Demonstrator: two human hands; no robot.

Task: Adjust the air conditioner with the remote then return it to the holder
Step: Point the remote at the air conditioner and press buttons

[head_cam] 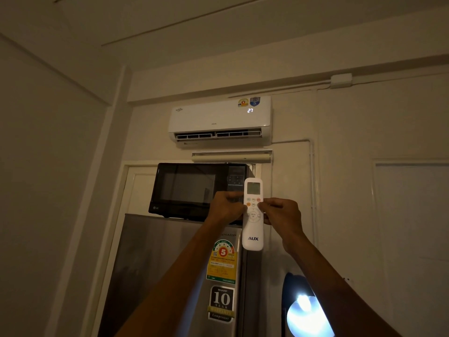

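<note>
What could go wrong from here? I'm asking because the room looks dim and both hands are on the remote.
The remote is pinched only at its sides by the left hand and right hand, so it could slip. In the dim light a wrong button may get pressed. The air conditioner shows 27; no holder is in view.

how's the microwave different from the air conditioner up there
The microwave is black and boxy; the air conditioner is white, long and low. The microwave sits on top of the fridge, while the air conditioner is mounted on the wall above it. The air conditioner shows a lit 27 with its vent open; no lit display shows on the microwave. Both face the person holding the remote.
</note>
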